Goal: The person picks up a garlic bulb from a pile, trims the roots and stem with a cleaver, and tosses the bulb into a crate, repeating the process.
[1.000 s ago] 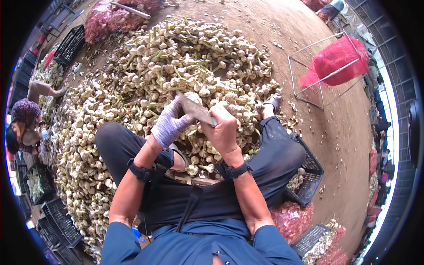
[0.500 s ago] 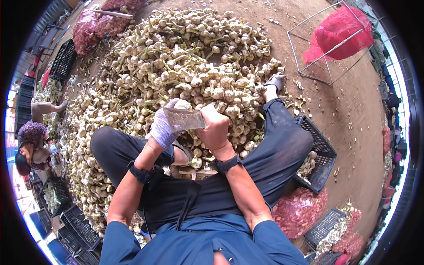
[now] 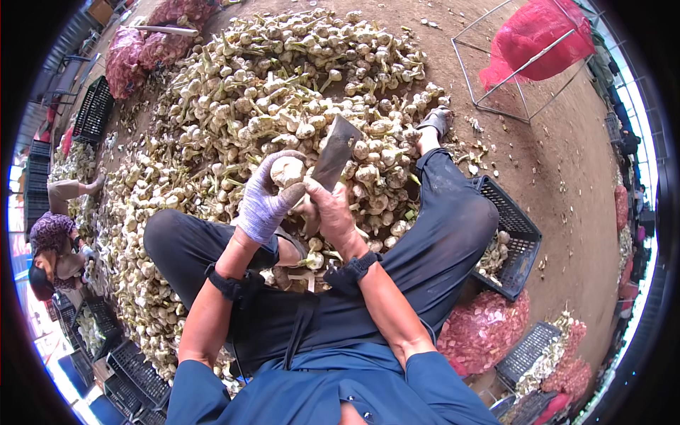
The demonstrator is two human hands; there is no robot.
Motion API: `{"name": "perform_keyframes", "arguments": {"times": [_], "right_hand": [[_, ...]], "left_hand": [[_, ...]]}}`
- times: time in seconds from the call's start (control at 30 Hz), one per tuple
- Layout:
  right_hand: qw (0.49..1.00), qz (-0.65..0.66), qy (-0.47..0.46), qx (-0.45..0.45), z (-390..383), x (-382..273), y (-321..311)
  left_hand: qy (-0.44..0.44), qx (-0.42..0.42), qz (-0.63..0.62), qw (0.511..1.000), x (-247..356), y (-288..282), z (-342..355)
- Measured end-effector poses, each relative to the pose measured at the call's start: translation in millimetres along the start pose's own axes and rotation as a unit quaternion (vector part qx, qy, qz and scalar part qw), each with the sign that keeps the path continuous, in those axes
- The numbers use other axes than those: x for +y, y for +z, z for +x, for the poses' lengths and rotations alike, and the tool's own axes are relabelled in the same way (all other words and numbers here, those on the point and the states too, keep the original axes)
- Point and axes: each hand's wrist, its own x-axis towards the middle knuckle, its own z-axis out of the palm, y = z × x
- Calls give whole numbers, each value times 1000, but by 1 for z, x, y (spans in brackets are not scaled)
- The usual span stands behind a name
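Observation:
My left hand (image 3: 263, 202), in a pale purple glove, is closed round a garlic bulb (image 3: 287, 171); the bulb's whitish face shows between thumb and fingers. Bare and closed, my right hand (image 3: 333, 216) grips a knife with a broad, dull grey blade (image 3: 337, 152) that points up and away to the right. Its handle is mostly hidden in my fist. The right thumb is close to the bulb and the left thumb; I cannot tell whether it touches. Beyond both hands spreads a large heap of garlic bulbs (image 3: 248, 113) with stems.
A black plastic crate (image 3: 520, 244) holding some garlic stands by my right knee, with a filled red mesh sack (image 3: 485, 329) behind it. A metal frame (image 3: 489, 110) carries a red net bag (image 3: 542, 42). Another person (image 3: 53, 244) sits at the far left near stacked crates (image 3: 138, 372).
The knife has swung from lying level across the left hand to pointing up and away. The left hand has turned, bringing the garlic bulb's pale face into sight.

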Motion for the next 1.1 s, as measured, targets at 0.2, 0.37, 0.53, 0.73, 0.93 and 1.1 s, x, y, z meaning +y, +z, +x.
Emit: {"name": "perform_keyframes", "arguments": {"times": [0.2, 0.37, 0.53, 0.73, 0.93, 1.1], "right_hand": [[992, 115, 49, -18, -5, -15, 11], [998, 20, -51, 8, 2, -24, -12], [984, -136, -113, 36, 2, -36, -9], [874, -381, -299, 35, -3, -43, 2], [842, -440, -313, 7, 1, -35, -2], [818, -536, -204, 55, 22, 32, -61]], "left_hand": [[-13, 7, -29, 999, 3, -2, -2], [33, 27, 74, 996, 1, -8, 0], [104, 20, 403, 909, 0, -6, 0], [73, 28, 345, 935, -20, -8, 0], [-22, 52, 195, 979, -24, -18, 0], [-14, 37, 195, 980, -21, -17, 0]]}}
